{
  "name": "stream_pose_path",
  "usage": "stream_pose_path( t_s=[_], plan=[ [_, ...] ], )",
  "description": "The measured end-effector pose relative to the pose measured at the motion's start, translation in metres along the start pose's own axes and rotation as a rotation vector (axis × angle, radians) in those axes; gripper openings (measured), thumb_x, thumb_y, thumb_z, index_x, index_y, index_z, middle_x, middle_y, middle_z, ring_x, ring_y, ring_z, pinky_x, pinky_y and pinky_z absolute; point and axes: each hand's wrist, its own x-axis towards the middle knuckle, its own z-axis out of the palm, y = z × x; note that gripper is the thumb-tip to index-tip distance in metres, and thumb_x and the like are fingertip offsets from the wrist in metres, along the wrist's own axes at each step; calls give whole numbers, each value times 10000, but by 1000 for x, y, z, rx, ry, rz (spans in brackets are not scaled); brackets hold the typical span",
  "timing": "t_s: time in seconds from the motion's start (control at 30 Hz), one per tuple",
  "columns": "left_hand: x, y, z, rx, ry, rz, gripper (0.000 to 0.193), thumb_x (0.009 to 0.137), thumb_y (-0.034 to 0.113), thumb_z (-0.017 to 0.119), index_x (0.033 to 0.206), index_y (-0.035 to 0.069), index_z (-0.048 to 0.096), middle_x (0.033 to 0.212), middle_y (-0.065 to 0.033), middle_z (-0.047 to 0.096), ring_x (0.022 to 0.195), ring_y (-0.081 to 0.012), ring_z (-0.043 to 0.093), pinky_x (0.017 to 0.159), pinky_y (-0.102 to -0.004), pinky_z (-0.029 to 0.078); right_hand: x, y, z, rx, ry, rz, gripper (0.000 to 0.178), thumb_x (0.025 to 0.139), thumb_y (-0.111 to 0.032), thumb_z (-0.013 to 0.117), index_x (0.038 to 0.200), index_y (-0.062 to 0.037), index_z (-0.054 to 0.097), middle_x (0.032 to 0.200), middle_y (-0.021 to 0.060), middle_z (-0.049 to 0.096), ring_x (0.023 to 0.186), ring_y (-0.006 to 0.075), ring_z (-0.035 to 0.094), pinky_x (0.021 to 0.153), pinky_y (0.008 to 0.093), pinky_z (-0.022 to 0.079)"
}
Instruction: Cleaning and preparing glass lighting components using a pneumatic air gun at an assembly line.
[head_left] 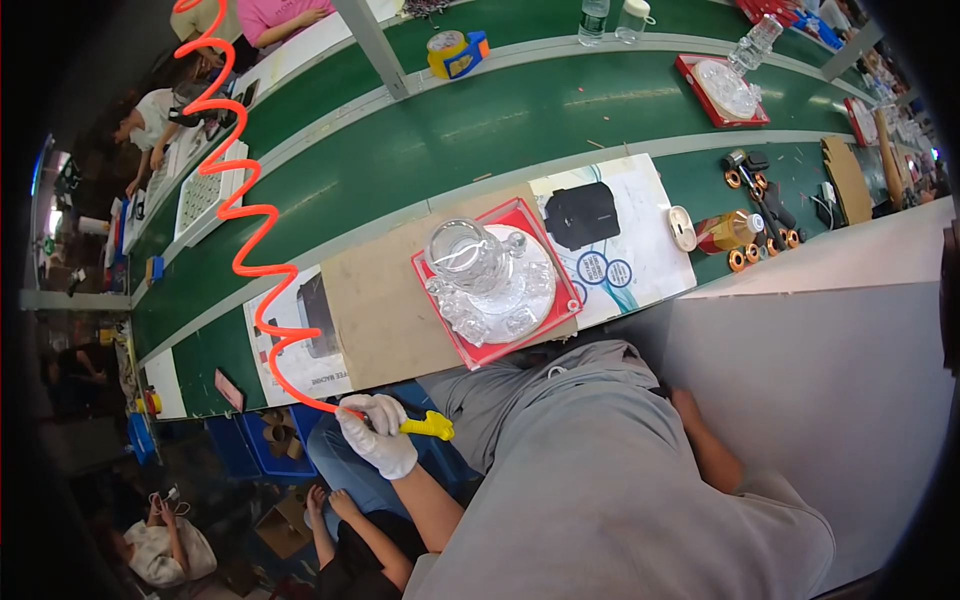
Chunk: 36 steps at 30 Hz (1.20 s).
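My left hand (376,432), in a white glove, is closed around a yellow air blow gun (428,426) beside my lap, just off the table's near edge. An orange coiled hose (243,210) runs from the gun up to the top left. In front of me, a red tray (468,352) carries a round white disc (540,285) with a clear glass jug (466,254) and several small clear glass pieces (468,322) around it. My right forearm (703,440) hangs at my side, its hand hidden behind my clothing.
Cardboard (385,335) lies under the tray. To the right are a drink bottle (728,232) and several copper-coloured rings (737,260). A green conveyor (540,112) bears another red tray (690,66) and a tape dispenser (457,54). A seated person (375,540) is close on my left.
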Motion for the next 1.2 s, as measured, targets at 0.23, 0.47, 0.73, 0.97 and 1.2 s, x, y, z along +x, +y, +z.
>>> stream_pose_path(
  t_s=[0.23,0.47,0.73,0.97,1.2],
  plan=[
    [-16,-5,0,216,117,25,357,996,391,428,814,89,483,475,47,295,374,-79,294,389,-248,283,-24,17,-5,-54,-320,61,281,758,-157,608,958,36,652,995,249,641,937,397,615,778,465,493],
    [-26,-2,11,82,49,-12,281,969,290,524,862,31,552,508,6,389,414,-100,388,434,-263,367,25,-114,-144,-287,-315,-239,339,781,-187,660,1082,-34,645,988,182,668,900,355,639,778,450,512],
    [-36,8,28,153,-34,-149,254,977,257,513,920,17,571,544,-12,450,448,-88,425,465,-263,410,19,-256,-198,197,4,-671,393,763,-250,740,1061,-15,640,924,169,678,845,309,660,752,375,519],
    [-66,19,89,-3,-403,-143,198,982,181,490,1049,-5,514,649,-41,455,564,-135,444,571,-293,421,-62,-359,-200,600,-438,-1234,740,699,-256,834,1295,-18,466,1180,146,587,1078,224,573,924,336,453],
    [-45,21,121,-31,-733,-327,133,968,131,501,1043,22,498,783,-65,528,741,-164,535,727,-305,457,-47,-366,-173,887,-663,-1066,769,661,-88,846,1298,-46,417,1176,54,517,1093,157,502,961,325,420]
  ],
)
